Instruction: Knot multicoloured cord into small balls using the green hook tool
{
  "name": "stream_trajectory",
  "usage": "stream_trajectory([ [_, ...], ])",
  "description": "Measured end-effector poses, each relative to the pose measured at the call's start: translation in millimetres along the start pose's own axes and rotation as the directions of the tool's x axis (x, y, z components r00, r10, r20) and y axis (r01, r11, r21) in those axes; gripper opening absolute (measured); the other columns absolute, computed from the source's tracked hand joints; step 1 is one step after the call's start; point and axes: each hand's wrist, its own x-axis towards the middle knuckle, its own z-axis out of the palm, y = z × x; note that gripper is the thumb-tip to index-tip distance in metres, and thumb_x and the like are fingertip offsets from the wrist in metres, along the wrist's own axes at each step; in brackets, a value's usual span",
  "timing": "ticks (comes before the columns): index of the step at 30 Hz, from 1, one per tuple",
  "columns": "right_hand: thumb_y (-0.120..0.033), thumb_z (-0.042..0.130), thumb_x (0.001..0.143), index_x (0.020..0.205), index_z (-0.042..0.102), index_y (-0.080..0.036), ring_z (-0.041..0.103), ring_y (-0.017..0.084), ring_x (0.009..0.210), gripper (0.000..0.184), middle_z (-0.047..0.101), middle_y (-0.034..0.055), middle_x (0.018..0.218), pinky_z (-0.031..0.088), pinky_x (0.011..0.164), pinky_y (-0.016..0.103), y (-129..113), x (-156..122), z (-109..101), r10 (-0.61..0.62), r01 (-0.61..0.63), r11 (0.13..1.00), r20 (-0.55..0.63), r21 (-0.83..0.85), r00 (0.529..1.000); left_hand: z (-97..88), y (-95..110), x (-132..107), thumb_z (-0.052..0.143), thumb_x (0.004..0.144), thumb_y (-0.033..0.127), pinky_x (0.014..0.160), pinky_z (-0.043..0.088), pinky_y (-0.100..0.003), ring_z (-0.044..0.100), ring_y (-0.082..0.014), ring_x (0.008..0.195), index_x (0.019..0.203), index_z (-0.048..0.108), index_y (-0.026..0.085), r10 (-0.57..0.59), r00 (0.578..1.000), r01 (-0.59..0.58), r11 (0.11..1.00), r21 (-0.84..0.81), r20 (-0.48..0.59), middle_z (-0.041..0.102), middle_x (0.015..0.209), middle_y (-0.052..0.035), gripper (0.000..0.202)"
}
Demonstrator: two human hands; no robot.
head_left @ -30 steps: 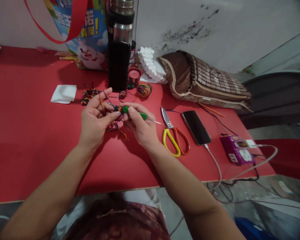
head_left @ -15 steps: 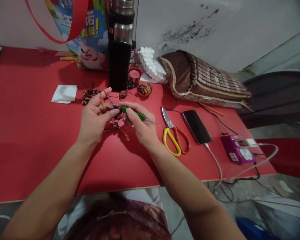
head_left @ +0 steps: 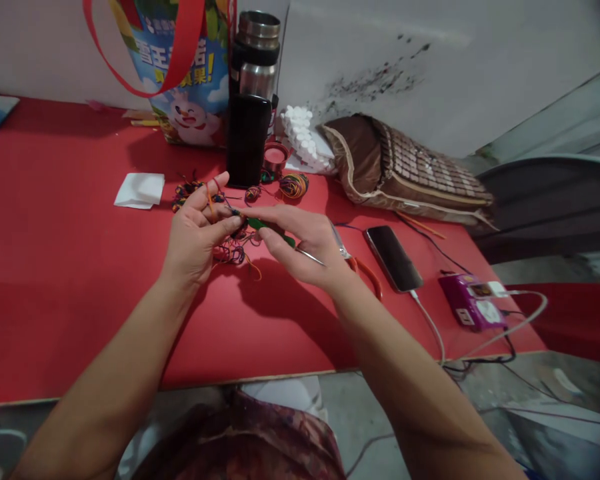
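Observation:
My left hand [head_left: 197, 230] pinches a small knot of multicoloured cord [head_left: 233, 248] between thumb and fingers, with an orange strand over the index finger. My right hand [head_left: 305, 243] grips a green-handled hook tool [head_left: 275, 233], its green end at the cord by my left thumb and its metal shaft pointing right. Loose coloured strands hang from the knot onto the red table [head_left: 80, 280]. Both hands hover just above the table's middle.
Scissors [head_left: 363, 267], partly hidden by my right hand, lie beside a phone [head_left: 393, 257] on a cable and a purple power strip [head_left: 470, 303]. Behind stand a black flask [head_left: 247, 137], a printed bag [head_left: 185, 67], cord bundles [head_left: 293, 185], white tissue [head_left: 140, 190] and a brown cushion [head_left: 405, 167].
My right hand has slid right and flattened, now covering the scissors' yellow handle. The head view shifted slightly, so everything sits a little lower and to the right.

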Motion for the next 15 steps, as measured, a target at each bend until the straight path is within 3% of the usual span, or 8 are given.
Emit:
stream_trajectory([
  [3, -0.024, 0.062, 0.107, 0.126, 0.082, -0.023, 0.082, 0.02, 0.103, 0.027, 0.087, 0.008, 0.121, 0.067, 0.097, 0.038, 1, 5, 3, -0.026, 0.023, 0.999, -0.067, -0.044, 0.997, -1.8, -2, 0, 0.098, 0.067, 0.009, 0.067, 0.057, -0.024, 0.066, -0.0102, 0.065, 0.113, 0.084, 0.03, 0.006, 1.0, -0.006, 0.998, 0.06, 0.006, 0.073, 0.072, 0.0064, 0.053],
  [7, -0.03, 0.055, 0.111, 0.124, 0.081, -0.025, 0.082, 0.021, 0.107, 0.029, 0.087, 0.0074, 0.119, 0.067, 0.1, 0.04, 10, 1, 27, 0.019, -0.025, 0.998, -0.128, -0.052, 0.992, -5.3, -9, 1, 0.102, 0.069, 0.019, 0.071, 0.059, -0.027, 0.064, -0.0112, 0.067, 0.129, 0.079, 0.03, 0.07, 0.998, -0.069, 0.985, 0.16, 0.0, 0.069, 0.074, 0.0064, 0.065],
  [12, -0.03, 0.049, 0.113, 0.139, 0.073, -0.022, 0.081, 0.022, 0.116, 0.037, 0.085, 0.0117, 0.13, 0.067, 0.105, 0.039, 25, -18, 60, -0.046, 0.018, 0.988, -0.18, -0.151, 0.983, -4.7, -13, -2, 0.106, 0.068, 0.026, 0.078, 0.058, -0.031, 0.067, -0.0152, 0.077, 0.134, 0.077, 0.03, 0.06, 0.994, -0.037, 0.968, 0.248, -0.086, 0.074, 0.081, 0.0053, 0.073],
  [15, -0.027, 0.046, 0.114, 0.145, 0.07, -0.02, 0.081, 0.023, 0.119, 0.04, 0.084, 0.013, 0.133, 0.066, 0.107, 0.04, 27, -24, 68, -0.077, 0.033, 0.979, -0.218, -0.199, 0.973, -3.7, -12, -3, 0.106, 0.066, 0.025, 0.077, 0.057, -0.03, 0.067, -0.0148, 0.077, 0.13, 0.078, 0.029, 0.014, 0.995, 0.006, 0.976, 0.216, -0.095, 0.072, 0.081, 0.0055, 0.07],
])
